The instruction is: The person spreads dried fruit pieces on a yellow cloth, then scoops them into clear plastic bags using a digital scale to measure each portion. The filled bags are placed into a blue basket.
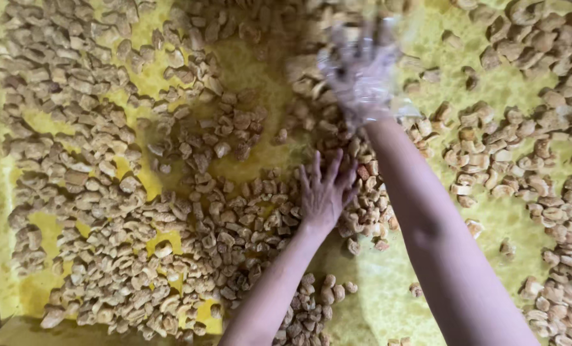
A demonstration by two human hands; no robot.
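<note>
Pressing flat, the left hand (325,192) lies fingers spread on the cashew pieces (170,211) covering the yellow sheet (388,288). Beyond it, the blurred right hand (361,70) hovers over more pieces; its grip I cannot tell.

We look straight down on a yellow surface (388,295) strewn with small tan, nut-like pieces (106,192), thick along the left side and down the right edge, thinner through the middle. Our left hand (325,192) lies flat, fingers spread, palm down on the pieces near the centre. Our right hand (361,70) reaches farther up the surface; it is blurred and seems to wear a thin clear plastic glove, so we cannot tell whether its grip holds anything.
</note>
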